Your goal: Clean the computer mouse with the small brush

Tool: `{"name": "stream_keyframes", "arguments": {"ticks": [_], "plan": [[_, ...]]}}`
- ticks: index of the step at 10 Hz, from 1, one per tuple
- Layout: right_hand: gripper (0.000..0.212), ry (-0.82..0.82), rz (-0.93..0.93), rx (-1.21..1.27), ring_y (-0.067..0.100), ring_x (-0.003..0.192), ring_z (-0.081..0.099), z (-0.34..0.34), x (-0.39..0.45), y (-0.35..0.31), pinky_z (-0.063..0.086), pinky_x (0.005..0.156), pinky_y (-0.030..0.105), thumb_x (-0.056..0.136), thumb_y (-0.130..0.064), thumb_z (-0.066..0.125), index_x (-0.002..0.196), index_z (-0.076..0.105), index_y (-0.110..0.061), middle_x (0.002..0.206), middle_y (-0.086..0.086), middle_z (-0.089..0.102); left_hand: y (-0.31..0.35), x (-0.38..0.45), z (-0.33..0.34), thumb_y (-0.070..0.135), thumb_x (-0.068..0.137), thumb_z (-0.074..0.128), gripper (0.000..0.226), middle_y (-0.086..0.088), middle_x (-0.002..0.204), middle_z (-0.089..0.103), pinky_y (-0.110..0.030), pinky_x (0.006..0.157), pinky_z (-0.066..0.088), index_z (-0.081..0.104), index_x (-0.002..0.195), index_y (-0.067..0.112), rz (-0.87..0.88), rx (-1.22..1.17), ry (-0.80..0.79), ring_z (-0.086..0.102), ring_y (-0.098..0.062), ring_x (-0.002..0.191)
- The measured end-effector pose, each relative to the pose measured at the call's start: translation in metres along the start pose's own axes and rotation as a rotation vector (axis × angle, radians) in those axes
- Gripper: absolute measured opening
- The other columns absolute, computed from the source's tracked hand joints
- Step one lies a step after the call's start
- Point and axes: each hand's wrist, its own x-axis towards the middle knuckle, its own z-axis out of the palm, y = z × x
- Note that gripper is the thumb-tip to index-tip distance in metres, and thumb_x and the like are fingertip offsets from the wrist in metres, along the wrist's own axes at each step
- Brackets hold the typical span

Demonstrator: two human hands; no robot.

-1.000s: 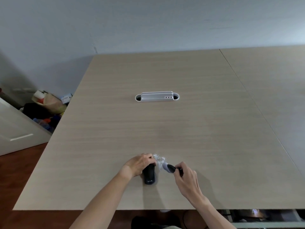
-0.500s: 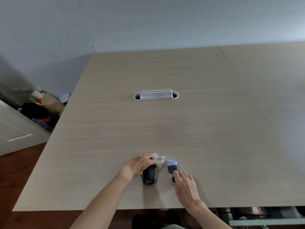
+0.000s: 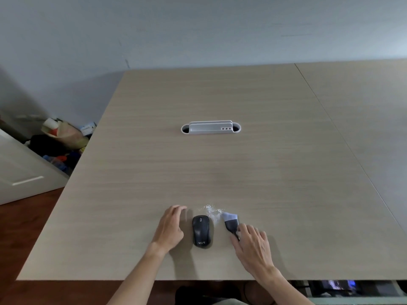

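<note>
White dust (scattered) lies between mouse and brush.

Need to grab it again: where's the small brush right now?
In the head view, the small brush lies on the table just right of the black mouse, bristles by the white dust, handle under the right hand.

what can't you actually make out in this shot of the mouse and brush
Head view only:
- Small brush: the handle end is hidden under the right hand, so grip or mere touch is unclear.
- Mouse: underside hidden against the table.
- White dust: too fine to identify.
- Left hand: palm is hidden.
</note>
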Motion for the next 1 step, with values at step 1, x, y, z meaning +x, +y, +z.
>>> {"name": "stream_keyframes", "arguments": {"ticks": [1], "plan": [[0.028, 0.085, 0.113, 0.058, 0.020, 0.088, 0.059, 0.0011, -0.0035, 0.0176, 0.045, 0.079, 0.033, 0.089, -0.038, 0.034, 0.095, 0.057, -0.023, 0.095, -0.004, 0.060, -0.0121, -0.0188, 0.0186, -0.013, 0.079, 0.051, 0.057, -0.004, 0.134, 0.052, -0.027, 0.112, 0.035, 0.051, 0.131, 0.012, -0.104, -0.024, 0.153, 0.047, -0.021, 0.129]]}}
